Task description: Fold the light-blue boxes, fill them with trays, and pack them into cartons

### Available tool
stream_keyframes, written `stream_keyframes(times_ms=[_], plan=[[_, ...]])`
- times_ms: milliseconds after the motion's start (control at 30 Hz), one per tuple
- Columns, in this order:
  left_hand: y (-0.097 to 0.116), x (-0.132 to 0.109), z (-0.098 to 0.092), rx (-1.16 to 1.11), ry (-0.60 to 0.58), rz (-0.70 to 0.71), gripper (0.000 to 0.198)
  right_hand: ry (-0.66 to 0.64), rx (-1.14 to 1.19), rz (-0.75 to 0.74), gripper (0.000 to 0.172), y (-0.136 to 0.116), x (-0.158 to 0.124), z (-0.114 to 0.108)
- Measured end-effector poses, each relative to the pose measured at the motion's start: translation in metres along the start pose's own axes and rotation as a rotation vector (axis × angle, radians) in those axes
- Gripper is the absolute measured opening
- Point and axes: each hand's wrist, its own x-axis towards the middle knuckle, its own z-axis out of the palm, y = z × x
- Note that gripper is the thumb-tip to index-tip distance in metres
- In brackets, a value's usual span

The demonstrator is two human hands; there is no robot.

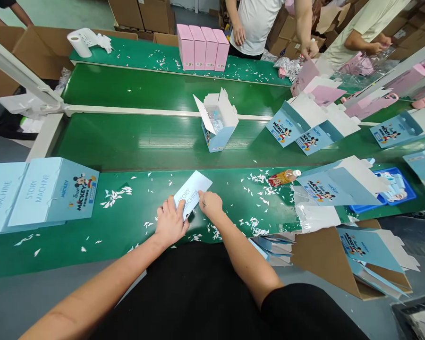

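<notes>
A light blue box (194, 189) with STORY MACHINE printed on its visible face sits at the table's near edge in front of me. My left hand (172, 221) grips its near left side, the thumb lying over the printed face. Curled fingers of my right hand (211, 205) press against the right edge of the same box. Its lower sides are mostly hidden by my hands. White paper scraps (116, 196) are scattered on the green table around it.
Closed blue boxes (38, 189) stand at the left. An open blue box (217, 123) with clear plastic inside is on the belt ahead. Rightward are a drink bottle (283, 178), open Mickey boxes (335, 182) and a blue tray (403, 186). A co-worker (257, 26) stands opposite, near pink boxes (201, 47).
</notes>
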Motion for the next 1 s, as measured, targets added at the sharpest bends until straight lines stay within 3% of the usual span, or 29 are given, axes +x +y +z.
stream_keyframes(times_ms=[100,200,333,600,1000], plan=[[0.002,0.0,-0.001,0.006,0.016,-0.034,0.067,-0.021,0.115,0.061,0.067,0.003,-0.012,-0.002],[-0.003,-0.003,-0.004,-0.016,0.056,-0.025,0.068,-0.128,0.357,0.112,0.074,0.005,-0.039,0.008],[-0.015,-0.007,-0.009,-0.069,0.019,0.068,0.073,-0.347,0.587,0.072,0.061,-0.003,-0.065,0.033],[-0.014,-0.008,-0.009,-0.003,-0.004,0.05,0.074,-0.357,0.636,0.224,0.056,-0.021,-0.051,0.052],[-0.013,-0.008,-0.008,-0.03,0.003,0.044,0.072,-0.462,0.716,0.123,0.064,-0.014,-0.055,0.051]])
